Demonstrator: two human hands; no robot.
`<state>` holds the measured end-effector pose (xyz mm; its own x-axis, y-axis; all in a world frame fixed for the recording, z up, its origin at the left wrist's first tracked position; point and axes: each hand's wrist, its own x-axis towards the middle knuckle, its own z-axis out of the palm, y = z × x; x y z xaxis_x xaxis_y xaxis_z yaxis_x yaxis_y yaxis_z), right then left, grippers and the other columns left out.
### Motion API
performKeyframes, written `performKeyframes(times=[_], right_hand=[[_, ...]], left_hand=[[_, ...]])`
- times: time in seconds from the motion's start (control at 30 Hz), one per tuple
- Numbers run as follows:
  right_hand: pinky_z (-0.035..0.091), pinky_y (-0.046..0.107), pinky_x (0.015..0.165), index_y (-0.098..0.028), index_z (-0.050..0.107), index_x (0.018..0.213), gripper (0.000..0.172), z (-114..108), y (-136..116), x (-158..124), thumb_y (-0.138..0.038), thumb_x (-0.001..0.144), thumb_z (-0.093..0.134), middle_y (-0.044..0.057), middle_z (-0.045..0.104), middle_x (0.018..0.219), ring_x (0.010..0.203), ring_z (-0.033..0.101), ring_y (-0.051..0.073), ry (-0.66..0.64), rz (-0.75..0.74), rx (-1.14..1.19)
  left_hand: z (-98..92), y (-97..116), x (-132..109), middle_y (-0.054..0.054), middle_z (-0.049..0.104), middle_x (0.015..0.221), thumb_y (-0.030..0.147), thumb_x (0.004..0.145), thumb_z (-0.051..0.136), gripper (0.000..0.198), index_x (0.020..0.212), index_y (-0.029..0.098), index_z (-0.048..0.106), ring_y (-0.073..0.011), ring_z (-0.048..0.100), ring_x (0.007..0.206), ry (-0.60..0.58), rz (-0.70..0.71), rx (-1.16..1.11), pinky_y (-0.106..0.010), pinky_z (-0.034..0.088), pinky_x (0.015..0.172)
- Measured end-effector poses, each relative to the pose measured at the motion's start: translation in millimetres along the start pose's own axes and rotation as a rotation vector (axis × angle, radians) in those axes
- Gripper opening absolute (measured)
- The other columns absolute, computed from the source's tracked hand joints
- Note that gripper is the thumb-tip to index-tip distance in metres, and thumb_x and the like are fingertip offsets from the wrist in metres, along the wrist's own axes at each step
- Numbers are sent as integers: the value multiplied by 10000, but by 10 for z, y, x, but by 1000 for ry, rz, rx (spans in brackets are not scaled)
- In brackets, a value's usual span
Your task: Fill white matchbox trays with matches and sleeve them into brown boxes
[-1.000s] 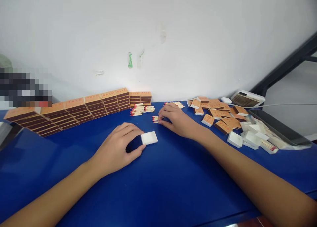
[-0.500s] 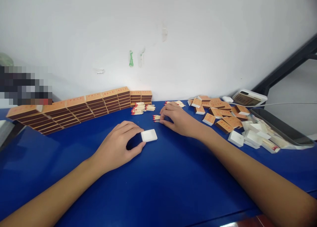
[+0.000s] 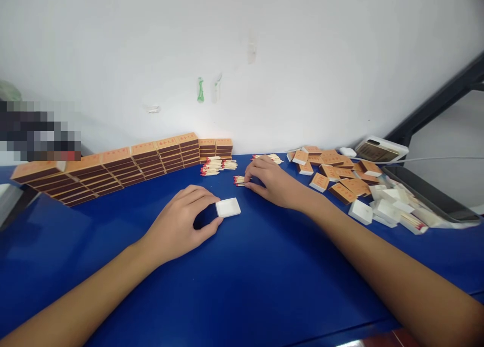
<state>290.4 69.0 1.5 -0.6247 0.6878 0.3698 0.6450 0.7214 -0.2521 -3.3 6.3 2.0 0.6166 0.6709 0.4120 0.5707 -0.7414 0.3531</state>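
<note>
Between thumb and fingers, my left hand (image 3: 185, 221) grips the left end of a white matchbox tray (image 3: 229, 208) that lies flat on the blue table (image 3: 227, 276). No matches show inside the tray. Farther back and to the right, my right hand (image 3: 272, 181) is closed on a small bunch of red-tipped matches (image 3: 239, 180), whose heads point left; its fingertips hide their other ends. Two loose match piles are near: one pile (image 3: 212, 166) lies behind the tray, and another (image 3: 275, 159) sits just behind my right hand.
Stacked orange matchboxes (image 3: 143, 160) form a long row along the wall at left. Scattered matchbox sleeves (image 3: 344, 173) and white trays (image 3: 385, 211) lie at right, one holding matches. Beside them are a dark tablet-like device (image 3: 427, 193), a phone (image 3: 381, 149) and a white cable (image 3: 442, 158).
Almost nothing differs. Both hands keep their places, and the fingers of my right hand have shifted only very slightly at the matches.
</note>
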Motion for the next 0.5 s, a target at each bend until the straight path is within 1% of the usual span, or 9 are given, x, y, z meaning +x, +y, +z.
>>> performKeyframes(times=[0.17, 0.27, 0.33, 0.4, 0.5], right_hand=[[476, 534, 1032, -220, 649, 937, 139, 41, 45, 6, -228, 1038, 554, 112, 663, 1038, 1054, 582, 291, -4, -4, -29], [472, 547, 1036, -221, 652, 939, 132, 32, 0, 16, -208, 1032, 559, 122, 675, 1072, 1092, 580, 305, 2, -11, -23], [481, 538, 1025, -223, 654, 957, 119, 0, -104, 26, -209, 1035, 564, 127, 676, 1113, 1119, 572, 305, 30, -15, 13], [489, 522, 1026, -223, 653, 979, 104, -43, -260, 35, -225, 1044, 572, 128, 671, 1156, 1149, 562, 301, 52, -29, 53], [481, 521, 1063, -225, 655, 977, 118, -79, -501, 40, -249, 1058, 572, 127, 671, 1182, 1203, 551, 299, 33, -75, 67]], left_hand=[[-1, -9, -4, -87, 748, 1219, 327, 985, 685, 282, 1249, 228, 709, -290, 646, 1207, 5, 0, 9, -483, 541, 1041], [2, -16, 4, -81, 754, 1212, 320, 980, 686, 276, 1242, 239, 714, -293, 650, 1202, 15, -19, 14, -488, 541, 1035], [4, -16, 11, -79, 760, 1194, 316, 976, 685, 260, 1222, 238, 720, -295, 655, 1183, 33, -34, 21, -491, 544, 1016], [5, -12, 16, -76, 765, 1177, 312, 972, 683, 246, 1203, 236, 725, -293, 661, 1164, 54, -39, 29, -488, 546, 1002], [7, -6, 17, -69, 769, 1169, 306, 972, 681, 241, 1199, 236, 724, -287, 664, 1152, 66, -38, 34, -480, 545, 999]])
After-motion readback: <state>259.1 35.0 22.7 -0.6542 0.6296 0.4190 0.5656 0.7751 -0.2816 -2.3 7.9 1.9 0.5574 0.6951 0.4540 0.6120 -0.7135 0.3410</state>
